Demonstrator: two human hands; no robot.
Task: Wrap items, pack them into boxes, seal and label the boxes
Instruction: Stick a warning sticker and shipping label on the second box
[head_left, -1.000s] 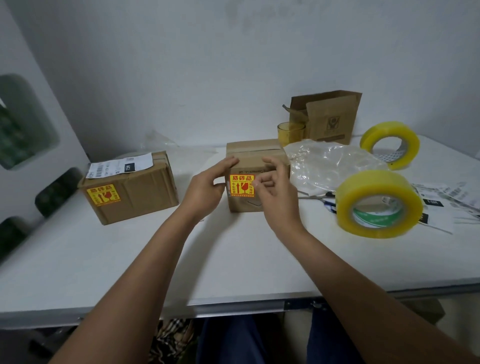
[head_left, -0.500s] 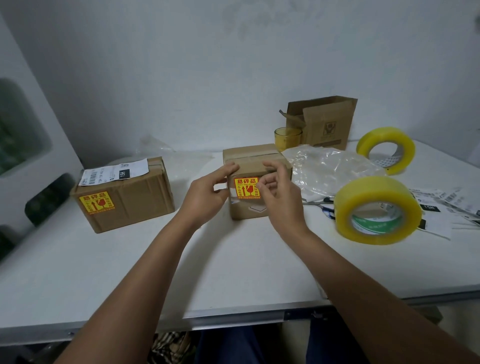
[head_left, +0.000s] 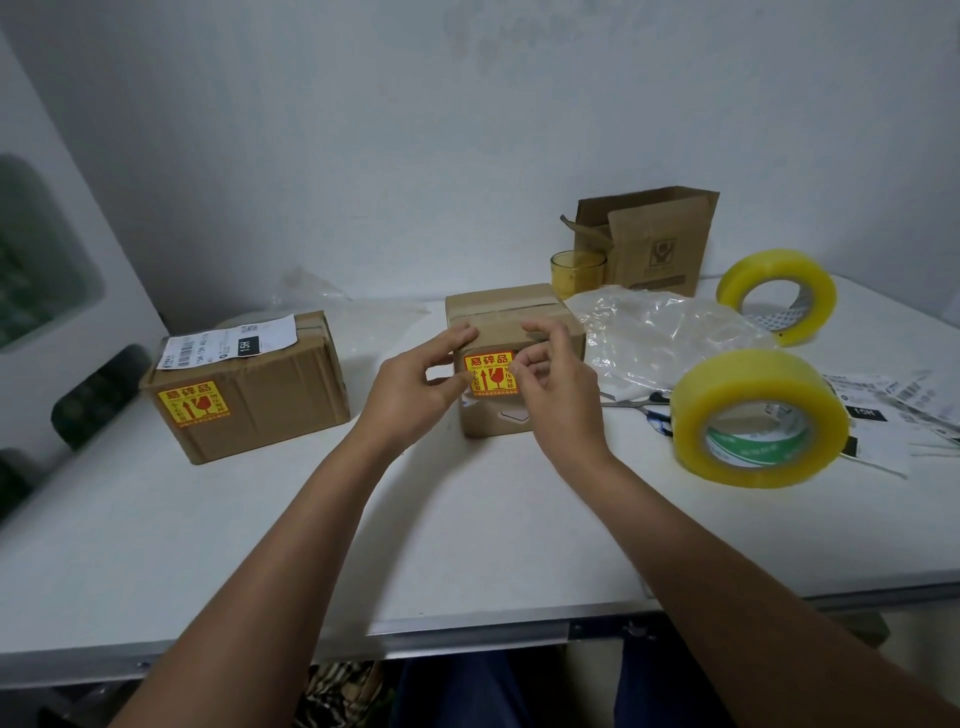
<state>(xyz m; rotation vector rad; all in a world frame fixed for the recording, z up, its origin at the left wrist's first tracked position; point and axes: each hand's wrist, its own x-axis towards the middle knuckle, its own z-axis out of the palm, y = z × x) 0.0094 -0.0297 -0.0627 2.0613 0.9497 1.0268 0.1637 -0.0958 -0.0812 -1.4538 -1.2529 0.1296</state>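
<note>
A small taped cardboard box (head_left: 511, 317) stands at the middle of the white table (head_left: 260, 545). A yellow and red fragile sticker (head_left: 488, 371) is on its front face. My left hand (head_left: 410, 389) holds the box's front left corner, with the index finger on the top edge and the thumb on the front beside the sticker. My right hand (head_left: 561, 389) is at the sticker's right side, index finger on the top edge and the other fingertips pressing against the sticker's right edge.
A larger sealed box (head_left: 270, 400) with a shipping label (head_left: 228, 345) sits at left. Two yellow tape rolls (head_left: 758, 415) (head_left: 776, 293), a crumpled plastic bag (head_left: 665, 338), scissors (head_left: 639, 405) and label sheets (head_left: 893, 400) lie at right. An open carton (head_left: 654, 239) and a yellow glass (head_left: 576, 273) stand behind.
Both hands stay on the small box. My left thumb has come in onto the front face beside the sticker, and my right fingers have shifted along its right edge.
</note>
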